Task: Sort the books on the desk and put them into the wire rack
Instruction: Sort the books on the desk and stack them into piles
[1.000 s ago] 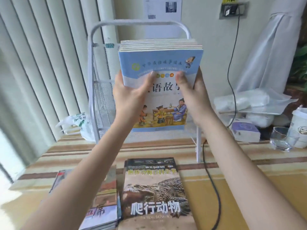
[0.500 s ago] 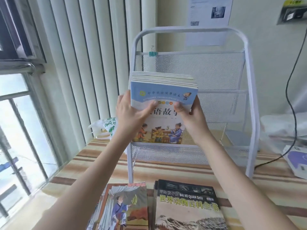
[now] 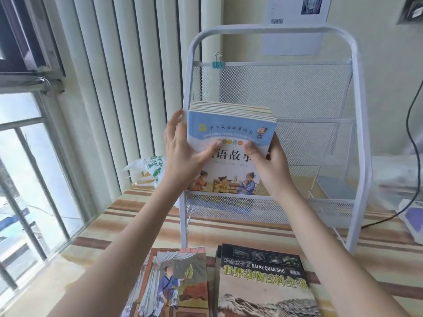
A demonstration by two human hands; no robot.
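Observation:
A stack of thin blue-covered storybooks (image 3: 231, 131) stands upright in the left end of the white wire rack (image 3: 357, 138), its lower edge behind the rack's front mesh rail. My left hand (image 3: 183, 152) holds the stack's left edge, thumb across the cover. My right hand (image 3: 270, 161) grips its right side, thumb on the cover. On the desk in front lie a picture book with a robed figure (image 3: 176, 284) and a dark animal encyclopedia (image 3: 263, 280) on a pile.
The rack stands on a striped tablecloth (image 3: 137, 209) against the wall. A teal binder clip (image 3: 217, 61) hangs on its top rail. Vertical blinds and a window are at left, a plastic bag (image 3: 151, 165) behind the rack's left side, a black cable (image 3: 412, 124) at right.
Both hands have lowered the blue stack from above the rack down into its left end. My view has turned left toward the window.

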